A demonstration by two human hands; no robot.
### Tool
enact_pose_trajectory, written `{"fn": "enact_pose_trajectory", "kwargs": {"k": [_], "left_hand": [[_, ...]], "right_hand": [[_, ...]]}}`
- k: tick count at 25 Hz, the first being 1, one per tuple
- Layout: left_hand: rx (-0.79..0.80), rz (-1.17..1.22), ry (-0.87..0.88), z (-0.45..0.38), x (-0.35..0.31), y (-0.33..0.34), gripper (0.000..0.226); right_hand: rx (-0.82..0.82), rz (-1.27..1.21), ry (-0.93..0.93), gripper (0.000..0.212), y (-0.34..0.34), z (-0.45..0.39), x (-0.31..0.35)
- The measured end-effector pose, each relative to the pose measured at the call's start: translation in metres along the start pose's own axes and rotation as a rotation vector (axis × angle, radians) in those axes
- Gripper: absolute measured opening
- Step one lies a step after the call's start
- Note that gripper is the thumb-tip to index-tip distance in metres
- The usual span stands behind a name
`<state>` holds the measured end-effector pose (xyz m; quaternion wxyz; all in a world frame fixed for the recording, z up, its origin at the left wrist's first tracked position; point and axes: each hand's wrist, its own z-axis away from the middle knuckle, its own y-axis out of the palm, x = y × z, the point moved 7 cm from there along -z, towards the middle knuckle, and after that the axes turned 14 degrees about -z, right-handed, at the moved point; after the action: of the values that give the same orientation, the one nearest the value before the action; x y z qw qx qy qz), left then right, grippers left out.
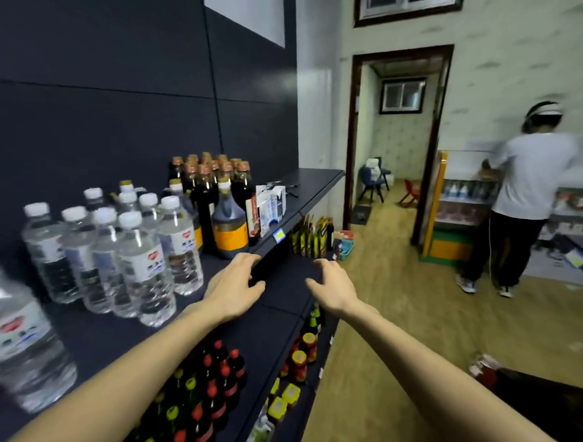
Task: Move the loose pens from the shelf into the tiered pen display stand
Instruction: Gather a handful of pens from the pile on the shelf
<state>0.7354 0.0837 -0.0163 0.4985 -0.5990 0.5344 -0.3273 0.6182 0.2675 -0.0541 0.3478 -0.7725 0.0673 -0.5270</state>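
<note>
Both arms reach over the dark shelf (281, 296), the left hand (236, 285) and right hand (331, 285) loosely spread and holding nothing, while loose pens (286, 185) lie at its far end beyond a white display stand (271, 203) beside dark sauce bottles (215, 185).

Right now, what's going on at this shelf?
A person reaches both arms toward a dark shelf stocked with water bottles and dark sauce bottles. The left hand and right hand hover empty, fingers loosely spread, no grip on anything. What look like loose pens lie at the shelf's far end, beside a small display stand. Another person works at shelving further off.
</note>
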Motion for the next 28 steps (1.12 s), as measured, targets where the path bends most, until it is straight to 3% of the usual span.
{"fn": "enact_pose_trajectory", "kwargs": {"k": [8,16,23,28], "left_hand": [[0.060,0.074,-0.055,-0.172,0.001,0.032,0.048],[0.079,0.038,-0.041,-0.330,-0.027,0.110,0.061],[0.164,0.050,-0.273,-0.488,-0.033,0.165,0.059],[0.158,0.014,-0.430,-0.573,-0.016,0.196,0.044]], "right_hand": [[0.066,0.093,0.023,0.067,-0.006,-0.152,-0.019],[0.145,0.092,-0.043,0.062,-0.004,-0.318,-0.096],[0.279,0.096,-0.085,0.058,-0.029,-0.487,-0.160],[0.341,0.070,-0.138,0.054,-0.016,-0.582,-0.178]]}}
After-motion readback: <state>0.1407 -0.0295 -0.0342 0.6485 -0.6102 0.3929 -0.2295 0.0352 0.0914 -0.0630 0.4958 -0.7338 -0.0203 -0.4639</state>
